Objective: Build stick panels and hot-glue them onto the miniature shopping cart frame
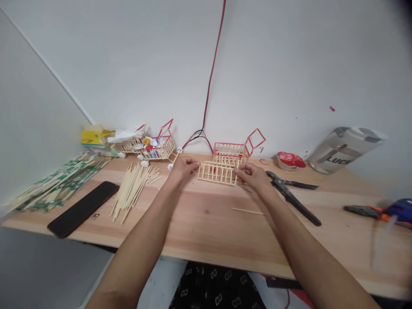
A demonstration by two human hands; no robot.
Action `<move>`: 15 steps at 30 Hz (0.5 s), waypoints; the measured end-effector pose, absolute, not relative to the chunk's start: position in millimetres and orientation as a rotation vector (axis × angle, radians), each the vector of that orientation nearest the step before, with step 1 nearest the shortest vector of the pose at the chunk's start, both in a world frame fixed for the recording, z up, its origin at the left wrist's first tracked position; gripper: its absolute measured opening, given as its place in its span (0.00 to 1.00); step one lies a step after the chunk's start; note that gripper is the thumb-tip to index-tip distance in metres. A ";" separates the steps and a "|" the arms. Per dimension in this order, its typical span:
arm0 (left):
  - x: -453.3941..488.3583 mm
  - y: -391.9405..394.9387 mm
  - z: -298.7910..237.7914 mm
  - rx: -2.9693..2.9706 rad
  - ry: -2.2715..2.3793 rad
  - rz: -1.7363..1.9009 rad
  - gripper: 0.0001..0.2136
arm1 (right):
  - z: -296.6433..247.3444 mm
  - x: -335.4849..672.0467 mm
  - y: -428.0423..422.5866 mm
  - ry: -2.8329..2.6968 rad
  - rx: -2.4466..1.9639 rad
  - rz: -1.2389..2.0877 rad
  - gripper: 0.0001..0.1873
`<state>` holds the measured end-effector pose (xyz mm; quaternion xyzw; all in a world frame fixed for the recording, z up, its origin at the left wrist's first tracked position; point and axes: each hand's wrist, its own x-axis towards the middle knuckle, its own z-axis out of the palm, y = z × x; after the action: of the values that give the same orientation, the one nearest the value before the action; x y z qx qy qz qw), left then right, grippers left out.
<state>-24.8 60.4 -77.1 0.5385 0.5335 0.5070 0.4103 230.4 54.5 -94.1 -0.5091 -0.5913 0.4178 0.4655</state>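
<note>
Between my hands is a small basket frame of pale wooden sticks [217, 175], its slatted side facing me. My left hand [185, 167] pinches the upper left corner with thumb and fingertips. At the right end, my right hand [253, 175] closes thumb and fingers on the frame's edge. Directly behind stands a stick cart with a red rim and red handle [230, 149], partly hidden by the frame. One loose stick [247, 211] lies on the table in front of my right hand.
Left are loose sticks [133, 189], a black phone [83, 208], wrapped chopsticks [61, 184] and a cart filled with bottle caps [157, 146]. Right are black-handled pliers [292, 197], a red paint dish [290, 161], a tilted plastic jar [344, 150] and another tool [363, 211].
</note>
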 end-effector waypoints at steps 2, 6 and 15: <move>-32.5 61.1 -76.3 1.384 1.350 1.225 0.11 | -95.7 226.9 52.0 -1.455 -1.226 1.099 0.23; -47.3 66.5 -76.3 1.518 1.463 1.142 0.12 | -97.0 216.7 43.6 -1.437 -1.124 1.246 0.22; -63.6 70.8 -80.4 2.089 1.950 0.933 0.11 | -90.8 214.6 46.4 -1.087 -1.016 1.393 0.22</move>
<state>-63.6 70.8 -80.4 0.6933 0.6473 0.3095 0.0677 214.6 46.4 -90.8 -0.4247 -0.4542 0.5819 0.5242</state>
